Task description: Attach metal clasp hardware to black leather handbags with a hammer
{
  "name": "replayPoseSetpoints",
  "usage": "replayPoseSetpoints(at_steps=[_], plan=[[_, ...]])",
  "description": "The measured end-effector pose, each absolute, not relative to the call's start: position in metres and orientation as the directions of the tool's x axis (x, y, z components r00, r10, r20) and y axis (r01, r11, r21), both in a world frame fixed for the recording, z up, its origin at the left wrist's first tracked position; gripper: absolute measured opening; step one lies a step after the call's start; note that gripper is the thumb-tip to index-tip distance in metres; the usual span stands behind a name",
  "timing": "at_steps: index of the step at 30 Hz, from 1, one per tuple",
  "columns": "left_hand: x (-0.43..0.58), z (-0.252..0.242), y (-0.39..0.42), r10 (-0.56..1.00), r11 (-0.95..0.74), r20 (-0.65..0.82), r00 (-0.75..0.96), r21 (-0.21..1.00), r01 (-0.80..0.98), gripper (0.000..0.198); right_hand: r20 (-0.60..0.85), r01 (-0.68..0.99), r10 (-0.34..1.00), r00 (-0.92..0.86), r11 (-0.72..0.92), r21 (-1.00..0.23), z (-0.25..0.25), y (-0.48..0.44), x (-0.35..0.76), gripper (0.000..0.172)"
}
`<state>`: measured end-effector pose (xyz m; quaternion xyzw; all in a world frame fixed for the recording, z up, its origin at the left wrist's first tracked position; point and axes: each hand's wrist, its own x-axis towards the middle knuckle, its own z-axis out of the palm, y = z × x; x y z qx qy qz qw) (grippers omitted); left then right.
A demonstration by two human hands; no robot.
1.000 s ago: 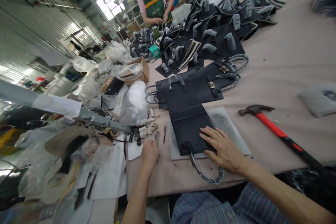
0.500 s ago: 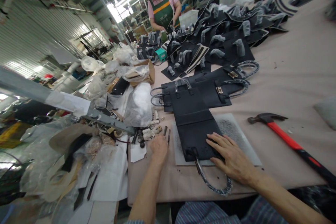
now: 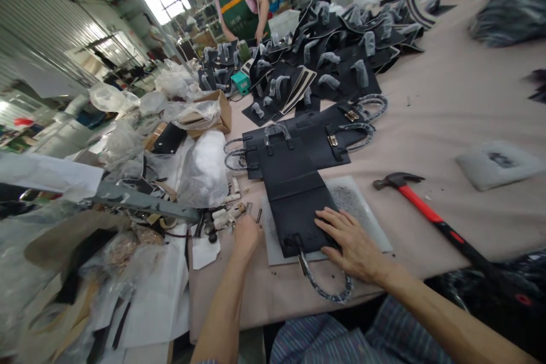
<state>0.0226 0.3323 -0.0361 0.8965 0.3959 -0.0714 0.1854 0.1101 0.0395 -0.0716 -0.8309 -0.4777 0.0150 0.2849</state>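
Black leather bag panel (image 3: 294,210) under the spread right hand (image 3: 352,244); left hand (image 3: 246,237) curled, hold unclear; apron lettering (image 3: 236,11) unreadable.

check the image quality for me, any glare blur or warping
In the head view, the ceiling lights blow out to white glare, the wide lens bows the corrugated wall, a dark bundle at top right is smeared by blur, and the right hand and left hand stay fairly sharp.
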Motion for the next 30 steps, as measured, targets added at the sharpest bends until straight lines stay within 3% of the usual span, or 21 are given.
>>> replayPoseSetpoints(at_steps=[3,7,10,13,15,17,21,30], plan=[[0.028,-0.028,0.342,0.671,-0.558,-0.3,0.678,0.398,0.728,0.029,0.228,0.774,0.804,0.55,-0.388,-0.5,-0.067,0.04,0.11,0.059],[0.023,-0.013,0.336,0.627,-0.447,-0.308,0.716,0.61,0.654,0.014,0.212,0.757,0.801,0.56,-0.391,-0.524,-0.064,0.04,0.109,0.061],[0.021,-0.009,0.307,0.569,-0.152,-0.301,0.765,0.876,0.458,0.023,0.208,0.746,0.798,0.565,-0.387,-0.542,-0.063,0.04,0.11,0.06],[0.027,-0.013,0.267,0.491,0.174,-0.277,0.826,0.96,0.218,0.034,0.199,0.74,0.801,0.564,-0.385,-0.552,-0.062,0.04,0.11,0.061],[0.031,-0.019,0.246,0.48,0.11,-0.218,0.85,0.976,0.188,0.025,0.192,0.738,0.804,0.562,-0.383,-0.556,-0.061,0.04,0.11,0.062],[0.032,-0.026,0.233,0.477,-0.062,-0.13,0.869,0.981,0.181,0.016,0.194,0.738,0.805,0.56,-0.379,-0.558,-0.06,0.04,0.11,0.062],[0.027,-0.038,0.228,0.399,-0.35,0.028,0.916,0.928,0.124,0.014,0.196,0.74,0.805,0.56,-0.38,-0.555,-0.059,0.039,0.111,0.062],[0.015,-0.061,0.231,0.342,-0.498,0.164,0.925,0.866,0.031,0.015,0.2,0.738,0.808,0.554,-0.366,-0.567,-0.064,0.039,0.112,0.062]])
